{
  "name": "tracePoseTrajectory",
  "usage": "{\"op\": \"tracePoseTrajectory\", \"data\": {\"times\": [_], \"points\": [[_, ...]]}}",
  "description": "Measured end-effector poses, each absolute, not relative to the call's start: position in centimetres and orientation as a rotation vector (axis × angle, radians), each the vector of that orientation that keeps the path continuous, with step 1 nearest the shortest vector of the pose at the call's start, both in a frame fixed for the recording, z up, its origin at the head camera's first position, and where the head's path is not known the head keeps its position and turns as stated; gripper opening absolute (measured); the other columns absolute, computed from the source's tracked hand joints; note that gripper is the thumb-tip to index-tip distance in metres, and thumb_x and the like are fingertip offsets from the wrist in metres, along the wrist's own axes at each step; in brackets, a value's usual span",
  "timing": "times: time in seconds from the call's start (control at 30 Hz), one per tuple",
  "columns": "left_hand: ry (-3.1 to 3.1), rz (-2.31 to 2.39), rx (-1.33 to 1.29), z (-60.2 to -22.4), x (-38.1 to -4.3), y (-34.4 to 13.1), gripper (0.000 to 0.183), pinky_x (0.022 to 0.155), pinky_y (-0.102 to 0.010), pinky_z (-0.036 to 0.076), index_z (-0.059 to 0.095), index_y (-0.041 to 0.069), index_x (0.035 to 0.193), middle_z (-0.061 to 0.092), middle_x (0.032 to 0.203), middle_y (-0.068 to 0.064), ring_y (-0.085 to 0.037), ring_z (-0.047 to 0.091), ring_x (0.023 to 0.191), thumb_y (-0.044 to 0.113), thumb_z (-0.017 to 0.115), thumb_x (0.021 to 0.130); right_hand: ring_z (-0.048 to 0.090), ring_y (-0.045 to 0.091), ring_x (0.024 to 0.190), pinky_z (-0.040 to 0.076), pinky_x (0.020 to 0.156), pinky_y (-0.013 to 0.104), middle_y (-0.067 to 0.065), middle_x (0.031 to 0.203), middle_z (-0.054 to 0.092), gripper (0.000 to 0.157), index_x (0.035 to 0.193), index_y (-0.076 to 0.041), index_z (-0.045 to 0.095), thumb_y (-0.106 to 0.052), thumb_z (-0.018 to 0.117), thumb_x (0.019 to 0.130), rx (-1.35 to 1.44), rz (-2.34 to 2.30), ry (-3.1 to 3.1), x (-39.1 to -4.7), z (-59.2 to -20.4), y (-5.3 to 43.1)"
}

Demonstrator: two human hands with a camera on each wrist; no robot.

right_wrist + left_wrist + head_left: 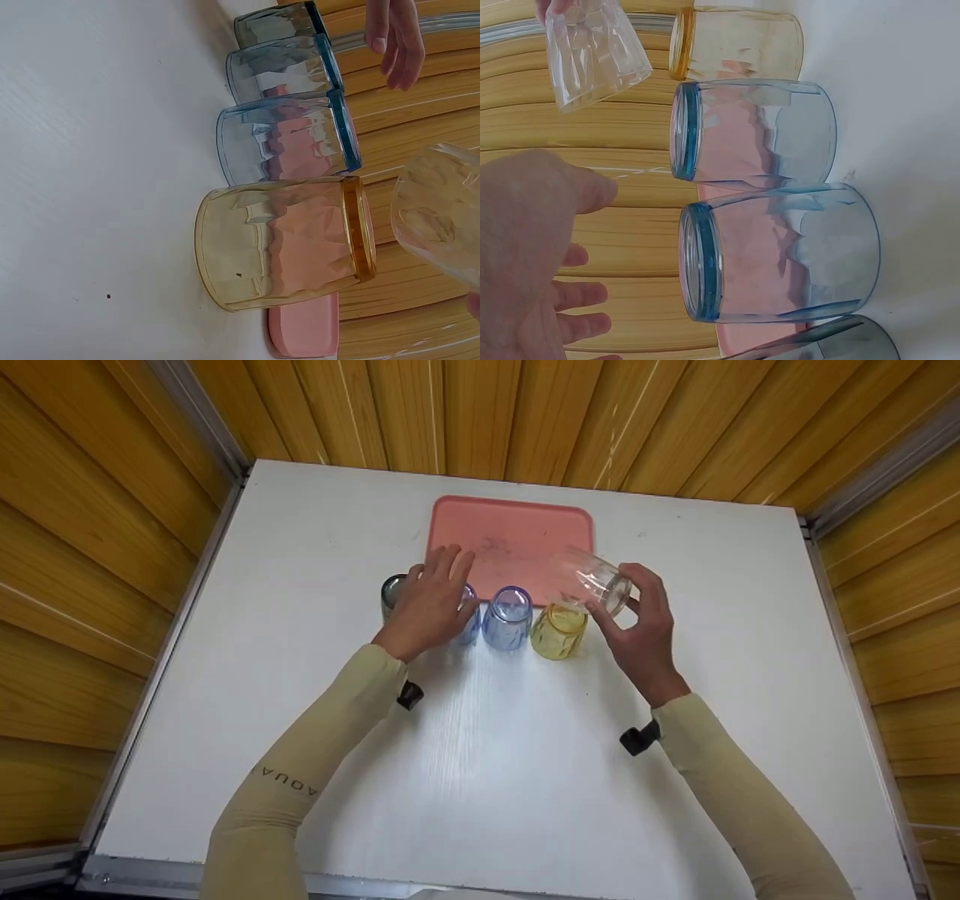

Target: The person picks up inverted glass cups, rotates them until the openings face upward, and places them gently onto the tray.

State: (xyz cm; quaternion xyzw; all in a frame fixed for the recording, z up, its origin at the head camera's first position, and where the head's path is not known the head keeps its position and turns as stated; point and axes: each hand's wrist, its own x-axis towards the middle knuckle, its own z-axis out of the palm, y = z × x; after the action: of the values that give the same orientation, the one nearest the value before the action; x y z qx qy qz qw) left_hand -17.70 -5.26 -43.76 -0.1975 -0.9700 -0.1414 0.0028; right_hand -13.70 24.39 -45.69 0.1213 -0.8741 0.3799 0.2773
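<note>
My right hand (641, 637) grips a clear glass (600, 585) by its base end, tilted and raised above the yellow glass (556, 639). In the right wrist view the clear glass (439, 214) hangs apart from the yellow one. My left hand (429, 611) hovers over the row's left end, fingers extended and holding nothing; the left wrist view shows a gap between it and the glasses. Mouth down on the table stand the yellow glass, a blue glass (508, 622), a second blue glass (787, 255) and a dark grey glass (391, 591), partly hidden by my left hand.
A pink tray (517, 521) lies flat on the white table (480, 780) just behind the row of glasses. Wood-patterned panels (480, 420) enclose the table at the back and both sides.
</note>
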Motion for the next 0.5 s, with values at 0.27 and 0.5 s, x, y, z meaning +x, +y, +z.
{"op": "tracePoseTrajectory", "data": {"times": [0.27,0.5], "points": [[-3.017,-0.479,-0.631,-43.5,-17.8,-4.5,0.065,0.116,-0.056,0.028,0.028,0.019,0.147,0.031,0.155,-0.01,-0.029,0.026,0.146,0.042,0.058,0.093,0.05,0.017,0.125,0.054,0.094,0.039,0.007,0.134,0.05,0.057,0.131,-0.007,0.045,-0.024,0.074,0.085,0.331,1.052,-2.343,-13.6,-45.6,24.1],[-3.017,-0.477,-0.638,-43.3,-17.9,-4.1,0.066,0.116,-0.056,0.027,0.027,0.019,0.148,0.03,0.155,-0.009,-0.029,0.026,0.146,0.04,0.058,0.094,0.049,0.016,0.126,0.053,0.095,0.039,0.005,0.135,0.05,0.057,0.132,-0.009,0.045,-0.023,0.074,0.085,0.339,1.055,-2.344,-13.6,-45.7,24.0]]}}
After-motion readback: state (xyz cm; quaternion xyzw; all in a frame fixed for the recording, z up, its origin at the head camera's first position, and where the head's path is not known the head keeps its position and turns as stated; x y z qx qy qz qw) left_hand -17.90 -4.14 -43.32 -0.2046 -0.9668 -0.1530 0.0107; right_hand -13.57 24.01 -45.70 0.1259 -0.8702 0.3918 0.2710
